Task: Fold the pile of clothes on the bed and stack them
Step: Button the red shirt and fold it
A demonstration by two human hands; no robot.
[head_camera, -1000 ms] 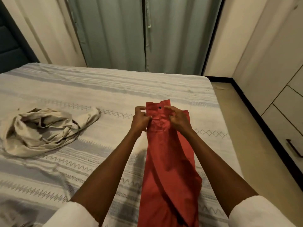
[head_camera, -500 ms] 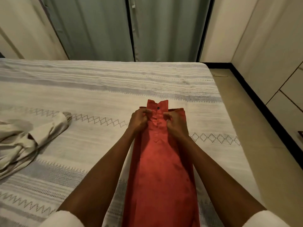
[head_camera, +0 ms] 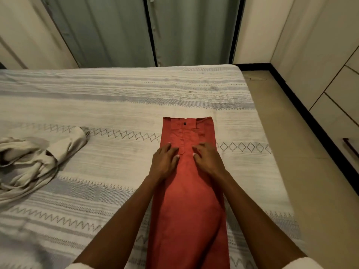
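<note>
head view: red trousers lie flat lengthwise on the bed, legs doubled into one long strip, waistband and black button just beyond the fingertips, legs running back under the wrists and out of the bottom edge. left hand and right hand both lie palm down on the cloth either side of the fly, fingers spread and nearly straight with tips slightly bent, pressing, not gripping anything. beige garment sits crumpled well to the left of the left fingers, unfolded. no finished stack in sight.

step looks like smoothing before the crosswise fold, early in the task. to do it well: sweep palms outward from the fly toward the side edges, push wrinkles off the waistband, check both long edges line up, then bring the hem end up to meet the waistband just past the fingertips. keep pressure light so the bedspread underneath doesn't bunch. hem end is out of view, can't tell if it's even.
</note>
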